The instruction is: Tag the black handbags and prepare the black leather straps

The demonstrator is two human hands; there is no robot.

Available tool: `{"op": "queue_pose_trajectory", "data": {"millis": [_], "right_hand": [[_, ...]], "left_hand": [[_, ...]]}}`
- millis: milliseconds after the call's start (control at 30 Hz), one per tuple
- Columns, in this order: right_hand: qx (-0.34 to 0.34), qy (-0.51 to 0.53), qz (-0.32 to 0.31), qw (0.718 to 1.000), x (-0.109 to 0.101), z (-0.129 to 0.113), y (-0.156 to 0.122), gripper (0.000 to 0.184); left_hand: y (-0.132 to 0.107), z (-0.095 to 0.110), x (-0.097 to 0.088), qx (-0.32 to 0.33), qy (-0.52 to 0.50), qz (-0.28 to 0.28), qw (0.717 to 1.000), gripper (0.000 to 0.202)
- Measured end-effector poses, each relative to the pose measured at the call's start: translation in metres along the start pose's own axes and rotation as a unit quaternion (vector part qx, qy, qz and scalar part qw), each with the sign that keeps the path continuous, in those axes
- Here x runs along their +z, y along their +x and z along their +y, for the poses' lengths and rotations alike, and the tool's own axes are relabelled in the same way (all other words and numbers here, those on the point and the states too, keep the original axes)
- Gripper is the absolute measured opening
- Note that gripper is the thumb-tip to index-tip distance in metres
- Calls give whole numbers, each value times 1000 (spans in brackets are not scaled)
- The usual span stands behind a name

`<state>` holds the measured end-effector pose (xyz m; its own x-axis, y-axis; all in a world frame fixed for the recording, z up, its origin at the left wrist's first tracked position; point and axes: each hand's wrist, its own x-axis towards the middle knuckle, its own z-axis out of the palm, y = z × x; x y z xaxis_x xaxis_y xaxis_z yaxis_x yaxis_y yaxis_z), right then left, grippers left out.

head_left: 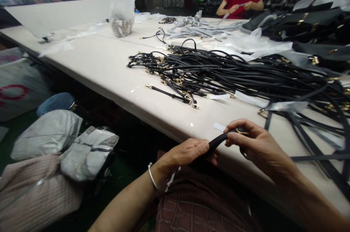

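A black strap (218, 140) runs between my two hands above the near table edge. My left hand (188, 151) is closed round it, thumb on top. The fingers of my right hand (253, 140) pinch the strap's other end, where a gold-coloured metal piece (242, 132) shows. Part of the strap hangs below my right fingers. Beyond my hands lies a large heap of black straps (232, 69) with gold-coloured clasps. One short strap (169, 93) lies apart at the heap's near left. A white paper strip (218, 127) rests on the table behind my right hand.
The long pale table (90, 60) carries a plastic bag (122, 16), grey straps (199, 29) and black bags (303, 24) at the right. Across it, a person in red (240, 0) holds a strip. Wrapped bundles (84, 151) sit on the floor at left.
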<state>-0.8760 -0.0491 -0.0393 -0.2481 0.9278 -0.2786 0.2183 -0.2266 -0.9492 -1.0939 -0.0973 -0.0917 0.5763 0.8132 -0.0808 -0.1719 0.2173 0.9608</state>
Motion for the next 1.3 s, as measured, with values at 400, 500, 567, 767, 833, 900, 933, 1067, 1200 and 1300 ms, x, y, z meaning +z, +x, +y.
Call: {"op": "queue_pose_trajectory", "data": {"millis": [400, 500, 567, 767, 833, 900, 933, 1067, 1200, 1300], "right_hand": [[-273, -391, 43, 878, -17, -2, 7, 34], [-389, -472, -42, 790, 32, -11, -3, 29], [-354, -530, -116, 762, 64, -13, -4, 26], [-221, -602, -172, 748, 92, -11, 9, 29], [-224, -599, -185, 746, 92, -12, 11, 28], [-228, -597, -199, 743, 93, -11, 10, 29], [-230, -596, -206, 741, 95, -10, 9, 29], [-245, -585, -227, 739, 105, 0, 5, 24], [-252, -568, -241, 745, 107, 9, 0, 28], [-243, -531, -266, 767, 100, 10, -3, 36]], "left_hand": [[-2, 3, -12, -74, 117, 61, 988, 30], [-3, 8, -11, -39, 179, 74, 980, 19], [-7, 8, -13, -20, 194, 83, 977, 13], [-34, -7, -32, -48, 179, 112, 976, 10], [-45, -17, -39, -68, 181, 137, 972, 9], [-55, -28, -44, -94, 178, 159, 967, 5], [-60, -35, -46, -104, 173, 170, 965, 5], [-77, -59, -53, -144, 143, 213, 956, 14], [-90, -69, -52, -148, 143, 237, 950, 20], [-91, -67, -47, -110, 178, 263, 942, 16]]}}
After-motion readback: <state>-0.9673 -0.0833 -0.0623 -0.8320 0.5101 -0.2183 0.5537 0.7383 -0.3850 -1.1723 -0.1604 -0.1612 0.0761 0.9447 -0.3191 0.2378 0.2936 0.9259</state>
